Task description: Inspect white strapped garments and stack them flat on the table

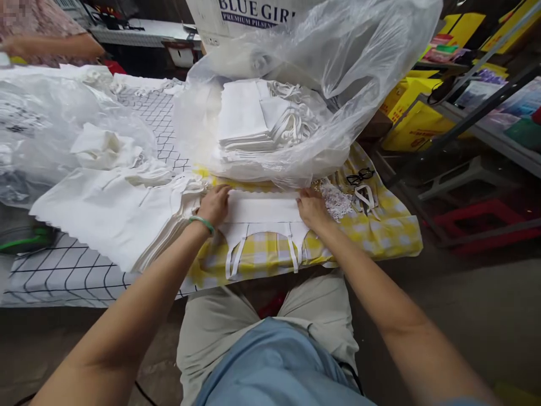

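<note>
A white camisole [262, 210] with thin straps lies flat on the yellow checked cloth [367, 234], its straps pointing toward me. My left hand [215, 206], with a green bangle on the wrist, grips its far left corner. At the far right corner, my right hand [311, 207] has its fingers closed on the edge. Left of my left hand lies a thick stack of white garments [114, 211]. Beyond the camisole, a clear plastic bag [304, 155] holds a neat pile of folded white garments [245, 110].
Right of my hand are thread scraps [336, 200], dark-handled scissors [360, 176] and a white strap piece [364, 197]. More plastic-wrapped garments [105, 148] lie at left. A carton [253, 25] stands behind, a metal shelf [477, 121] at right. Another person's arm [54, 48] shows at upper left.
</note>
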### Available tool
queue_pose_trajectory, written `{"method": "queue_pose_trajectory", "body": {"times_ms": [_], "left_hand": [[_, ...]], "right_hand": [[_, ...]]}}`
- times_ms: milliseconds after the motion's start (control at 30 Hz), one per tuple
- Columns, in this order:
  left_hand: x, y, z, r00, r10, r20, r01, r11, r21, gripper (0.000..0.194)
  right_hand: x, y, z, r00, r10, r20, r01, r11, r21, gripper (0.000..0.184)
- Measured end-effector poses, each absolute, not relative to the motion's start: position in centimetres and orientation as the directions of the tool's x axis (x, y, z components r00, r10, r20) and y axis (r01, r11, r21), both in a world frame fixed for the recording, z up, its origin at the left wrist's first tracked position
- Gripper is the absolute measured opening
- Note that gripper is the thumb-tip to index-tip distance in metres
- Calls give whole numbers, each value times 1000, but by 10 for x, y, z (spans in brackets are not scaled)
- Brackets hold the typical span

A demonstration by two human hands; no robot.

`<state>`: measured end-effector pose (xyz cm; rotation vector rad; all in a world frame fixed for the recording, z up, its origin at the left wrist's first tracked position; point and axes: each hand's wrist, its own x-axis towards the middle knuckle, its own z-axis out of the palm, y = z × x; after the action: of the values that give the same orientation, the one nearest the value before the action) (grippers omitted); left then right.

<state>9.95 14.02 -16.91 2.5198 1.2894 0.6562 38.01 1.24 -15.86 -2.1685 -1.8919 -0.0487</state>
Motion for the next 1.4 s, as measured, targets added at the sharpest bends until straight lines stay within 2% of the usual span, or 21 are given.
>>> {"method": "queue_pose_trajectory", "body": {"times_ms": [100,167,233,367,600,700,833,900,1000,1067,1200,1300,1400], "left_hand": [[106,134,-171,676,732,87,684,-667,296,51],[108,132,-173,689,723,-62,713,-660,237,61],[107,130,-176,680,720,-136,731,-655,189,68],[105,129,-181,684,718,-129,730,-669,141,73],[106,133,-177,657,734,-170,754,-632,180,73],[92,116,-166,626,776,-76,764,-591,259,64],[57,51,-154,576,757,309,644,-653,399,40],[40,10,-155,542,723,428,602,-690,402,24],[22,-35,-164,550,699,458,579,-714,393,7],[15,-49,-167,511,701,497,575,-709,409,3],[2,-46,-161,369,713,596,611,-670,422,8],[-14,-31,-150,295,699,652,644,-649,405,10],[-39,-10,-139,104,710,697,737,-525,425,8]], "right_hand": [[371,19,-160,53,997,56,993,-47,-106,51],[372,22,-162,34,999,-26,995,-36,-92,53],[376,23,-163,37,994,-99,994,-47,-103,55],[382,20,-163,51,980,-195,988,-78,-135,63],[386,25,-171,42,983,-179,992,-63,-110,66],[391,25,-173,56,984,-170,992,-73,-99,67],[401,17,-176,97,985,-144,989,-112,-100,69],[405,13,-177,91,984,-156,989,-108,-104,69],[407,9,-176,93,981,-168,989,-110,-97,69],[404,7,-172,98,983,-154,989,-113,-91,69],[388,-3,-167,42,994,-100,993,-53,-108,74],[374,-16,-166,-37,992,-125,994,23,-107,74],[352,-21,-153,-77,996,-51,986,69,-153,66]]}}
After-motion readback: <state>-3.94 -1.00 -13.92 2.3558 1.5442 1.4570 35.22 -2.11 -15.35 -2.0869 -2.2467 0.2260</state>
